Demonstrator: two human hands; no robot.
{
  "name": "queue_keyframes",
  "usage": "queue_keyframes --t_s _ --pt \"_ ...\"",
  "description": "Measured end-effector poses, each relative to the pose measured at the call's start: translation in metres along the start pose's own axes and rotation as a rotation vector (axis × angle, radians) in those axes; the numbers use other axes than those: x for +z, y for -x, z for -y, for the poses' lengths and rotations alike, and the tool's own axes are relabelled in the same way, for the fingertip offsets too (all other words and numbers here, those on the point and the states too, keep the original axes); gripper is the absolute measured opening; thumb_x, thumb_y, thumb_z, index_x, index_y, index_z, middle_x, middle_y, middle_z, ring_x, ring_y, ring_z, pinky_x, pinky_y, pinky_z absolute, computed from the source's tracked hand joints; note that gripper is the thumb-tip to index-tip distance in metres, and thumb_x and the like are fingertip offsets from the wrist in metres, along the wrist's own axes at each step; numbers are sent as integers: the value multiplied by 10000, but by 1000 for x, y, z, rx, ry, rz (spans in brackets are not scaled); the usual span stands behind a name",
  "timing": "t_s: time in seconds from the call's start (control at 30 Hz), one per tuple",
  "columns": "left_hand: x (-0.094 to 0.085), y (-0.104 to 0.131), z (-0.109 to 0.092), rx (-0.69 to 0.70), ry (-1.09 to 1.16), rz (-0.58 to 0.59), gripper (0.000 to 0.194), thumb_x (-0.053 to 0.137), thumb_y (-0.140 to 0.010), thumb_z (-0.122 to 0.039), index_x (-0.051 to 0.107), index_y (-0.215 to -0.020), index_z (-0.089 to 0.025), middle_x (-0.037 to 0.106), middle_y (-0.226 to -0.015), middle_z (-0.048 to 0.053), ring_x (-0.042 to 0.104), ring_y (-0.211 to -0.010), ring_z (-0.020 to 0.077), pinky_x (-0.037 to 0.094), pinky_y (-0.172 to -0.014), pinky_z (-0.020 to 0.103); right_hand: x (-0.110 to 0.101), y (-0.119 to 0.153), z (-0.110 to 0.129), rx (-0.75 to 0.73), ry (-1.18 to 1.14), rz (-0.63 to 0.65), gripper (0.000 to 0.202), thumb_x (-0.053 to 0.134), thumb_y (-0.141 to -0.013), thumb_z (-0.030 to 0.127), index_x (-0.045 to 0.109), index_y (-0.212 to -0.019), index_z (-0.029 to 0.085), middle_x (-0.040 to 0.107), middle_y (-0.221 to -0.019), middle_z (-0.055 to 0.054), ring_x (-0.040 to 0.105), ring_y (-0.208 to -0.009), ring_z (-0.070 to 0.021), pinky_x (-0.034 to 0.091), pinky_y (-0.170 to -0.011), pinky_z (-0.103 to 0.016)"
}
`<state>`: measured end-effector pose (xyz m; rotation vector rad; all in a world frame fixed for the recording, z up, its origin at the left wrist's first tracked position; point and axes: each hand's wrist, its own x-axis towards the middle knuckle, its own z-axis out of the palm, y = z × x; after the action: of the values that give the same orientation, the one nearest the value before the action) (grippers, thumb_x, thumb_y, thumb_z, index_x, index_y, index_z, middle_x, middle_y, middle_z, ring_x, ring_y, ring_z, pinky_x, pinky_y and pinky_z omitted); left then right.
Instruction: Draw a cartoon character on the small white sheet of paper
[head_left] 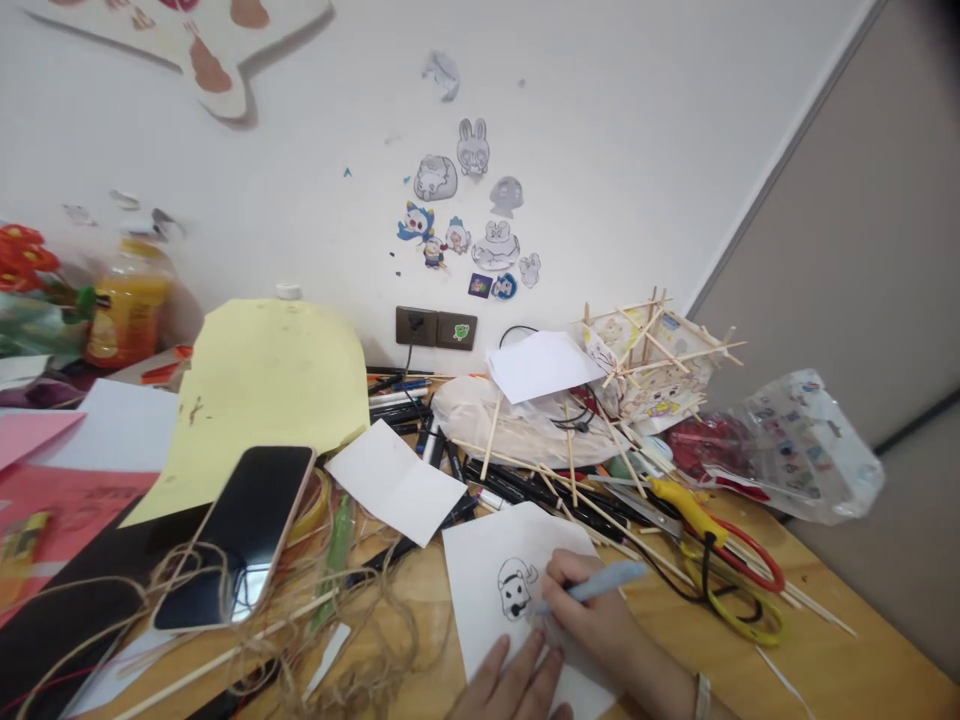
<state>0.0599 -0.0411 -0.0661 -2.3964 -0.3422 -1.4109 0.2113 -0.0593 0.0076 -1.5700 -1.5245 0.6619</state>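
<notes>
A sheet of white paper [476, 570] lies on the wooden table and bears a small black-line drawing [514, 590] of a round-eared figure with dark patches. My right hand [592, 615] grips a light blue pen [611, 579], its tip end close to the drawing's right side; the tip itself is hidden by the fingers. My left hand [517, 685] rests flat on the paper's lower part, fingers spread, just below the drawing. Part of this hand falls outside the bottom edge.
A phone [247, 535], tangled twine [367, 680], and a white card [397, 482] lie to the left. Scissors [739, 575], a yellow-handled tool [686, 510], several markers [517, 485] and a stick frame [652, 360] crowd the back and right. A yellow sheet [277, 380] leans behind.
</notes>
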Motion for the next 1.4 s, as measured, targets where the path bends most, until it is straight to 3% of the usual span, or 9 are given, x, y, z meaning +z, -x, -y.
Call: queue_keyframes --t_s 0.1,0.2,0.53,0.8,1.03,1.23,1.4 --pt "-10 -12 0 10 39 13 223 456 -979 -252 656 -886 -218 691 -935 -56 555 -1090 117 162 -1143 321 -1 -1 6 13 -22 2 344 459 -793 380 318 -519 226 350 -495 52 347 -496 -115 295 -464 -226" --pt "-17 -19 3 59 43 43 182 457 -968 -213 620 -890 -232 691 -930 -52 621 -909 119 172 -1129 348 -1 -1 10 29 -36 -4 336 458 -791 370 320 -518 230 360 -492 49 362 -492 -120 319 -463 -228" --pt "-27 -25 6 91 59 130 98 490 -949 -231 578 -904 -227 678 -979 -35 605 -958 133 160 -1121 342 -2 -2 10 50 11 23 344 462 -776 389 316 -509 227 392 -493 40 386 -507 -119 311 -481 -233" --pt "-25 -21 5 93 61 125 89 488 -947 -216 568 -909 -225 669 -999 -15 611 -966 147 174 -1116 357 -2 -2 8 32 -31 -17 351 456 -787 382 295 -514 230 333 -485 56 341 -489 -110 288 -433 -215" --pt "-25 -20 6 108 57 133 66 503 -939 -228 566 -920 -229 674 -991 -22 608 -958 145 144 -1123 370 -2 -2 10 56 -22 -14 333 470 -760 362 299 -507 229 348 -488 53 351 -495 -109 292 -443 -216" --pt "-23 -19 3 74 60 98 71 507 -936 -225 565 -895 -229 672 -992 -17 612 -969 149 200 -1106 351 0 -1 10 77 -81 -84 327 468 -780 364 320 -520 233 371 -466 52 358 -477 -115 323 -428 -213" --pt "-25 -22 4 78 66 114 129 469 -957 -218 581 -894 -231 674 -994 -28 613 -960 141 184 -1116 341 -1 -1 8 76 -63 -52 326 474 -761 366 310 -512 233 343 -479 55 345 -481 -112 308 -431 -215"
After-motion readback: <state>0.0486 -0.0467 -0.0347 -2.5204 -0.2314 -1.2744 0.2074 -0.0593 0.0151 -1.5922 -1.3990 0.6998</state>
